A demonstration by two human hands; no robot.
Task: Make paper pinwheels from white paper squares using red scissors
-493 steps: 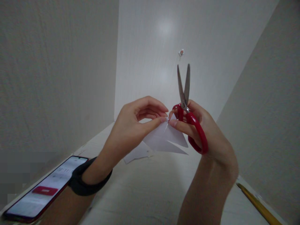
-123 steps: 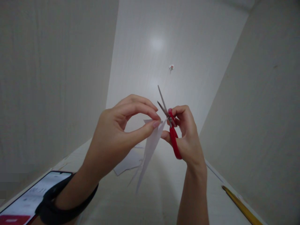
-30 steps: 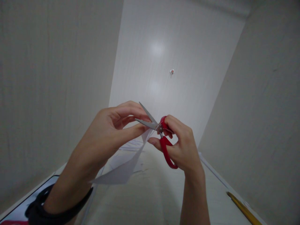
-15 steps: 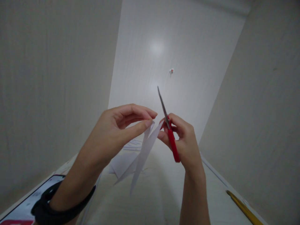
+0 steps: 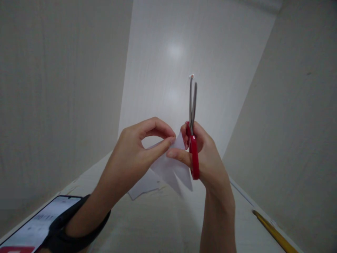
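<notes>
Between the thumb and fingers of my left hand [image 5: 142,147] is pinched a folded piece of white paper [image 5: 168,172], whose pointed flaps hang below the fingers. My right hand [image 5: 207,158] holds red-handled scissors [image 5: 194,154], blades pointing up and slightly apart, away from the paper. The right thumb lies against the paper's near face, close to the left fingertips. Another white paper piece [image 5: 144,184] lies on the table under the left hand, partly hidden by it.
A phone [image 5: 39,223] with a lit screen lies at the lower left, partly behind the black wristband [image 5: 76,228]. At the lower right is a yellow pen-like stick [image 5: 273,230]. Pale panels [image 5: 58,88] rise on both sides and at the back.
The scissors have turned more upright, and their blades now show apart. The paper has turned its broad face towards me and its flaps have swung right. My right thumb has moved onto it.
</notes>
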